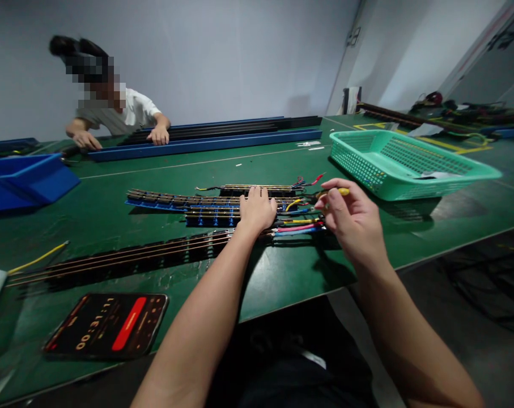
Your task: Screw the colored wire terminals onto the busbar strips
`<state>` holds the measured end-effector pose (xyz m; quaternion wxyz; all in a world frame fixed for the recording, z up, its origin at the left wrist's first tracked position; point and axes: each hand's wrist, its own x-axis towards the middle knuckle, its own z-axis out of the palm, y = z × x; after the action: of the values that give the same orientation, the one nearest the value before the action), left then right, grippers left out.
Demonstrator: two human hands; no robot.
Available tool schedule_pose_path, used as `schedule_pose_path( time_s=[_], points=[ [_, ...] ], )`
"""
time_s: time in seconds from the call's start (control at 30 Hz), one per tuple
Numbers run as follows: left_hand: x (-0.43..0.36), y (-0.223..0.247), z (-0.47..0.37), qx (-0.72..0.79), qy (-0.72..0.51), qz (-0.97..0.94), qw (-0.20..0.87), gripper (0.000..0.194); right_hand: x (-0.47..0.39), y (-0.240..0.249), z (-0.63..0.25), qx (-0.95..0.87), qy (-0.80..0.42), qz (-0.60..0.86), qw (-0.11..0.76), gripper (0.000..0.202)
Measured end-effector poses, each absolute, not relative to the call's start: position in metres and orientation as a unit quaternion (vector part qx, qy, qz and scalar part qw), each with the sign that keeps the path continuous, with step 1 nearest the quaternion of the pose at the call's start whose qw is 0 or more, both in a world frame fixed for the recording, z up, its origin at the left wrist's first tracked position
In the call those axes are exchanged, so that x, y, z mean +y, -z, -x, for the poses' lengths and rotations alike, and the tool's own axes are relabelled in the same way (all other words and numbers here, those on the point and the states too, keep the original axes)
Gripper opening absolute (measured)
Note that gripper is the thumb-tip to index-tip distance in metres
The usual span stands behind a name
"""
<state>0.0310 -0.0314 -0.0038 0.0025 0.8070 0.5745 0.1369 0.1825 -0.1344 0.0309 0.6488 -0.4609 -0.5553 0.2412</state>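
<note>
My left hand [257, 211] lies over a short conductor strip [226, 216], its fingers curled across the rods and holding it down. The strip has blue clips on a dark base. Beside it lies a longer, slightly bent conductor strip with a blue edge [167, 200], partly under the same hand. My right hand [355, 221] is closed in a pinch at the wire ends, around a slim dark piece with a yellow end [344, 191]; its exact kind is unclear. Red and blue wires [299, 229] run from the strips toward that hand. A long black strip [133, 258] lies nearest me.
A green basket [413, 161] stands at right, a blue bin [27, 175] at left. A phone [107, 326] showing a timer lies near the front edge. Across the table [188, 170], a co-worker's hands [158, 134] rest by long blue and black rails [239, 139].
</note>
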Motion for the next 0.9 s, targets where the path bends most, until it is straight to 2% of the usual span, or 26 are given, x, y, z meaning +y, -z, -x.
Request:
schedule_pose_path(
  time_s=[0.1,0.47,0.73,0.9],
  points=[
    [-0.032,0.003,-0.03,0.574,-0.138,-0.807,0.003,0.045,-0.119,-0.042,-0.187,-0.534,-0.249,0.433,0.683,0.034],
    [-0.033,0.001,-0.03,0.575,-0.133,-0.807,0.007,0.048,-0.049,-0.034,-0.21,-0.52,-0.293,0.452,0.663,0.049],
    [-0.03,0.004,-0.03,0.574,-0.138,-0.807,0.007,0.049,-0.042,-0.027,-0.207,-0.558,-0.195,0.461,0.662,0.047],
    [-0.028,0.003,-0.03,0.577,-0.145,-0.804,0.0,0.042,-0.032,-0.023,-0.212,-0.537,-0.247,0.491,0.64,0.049]
  ],
)
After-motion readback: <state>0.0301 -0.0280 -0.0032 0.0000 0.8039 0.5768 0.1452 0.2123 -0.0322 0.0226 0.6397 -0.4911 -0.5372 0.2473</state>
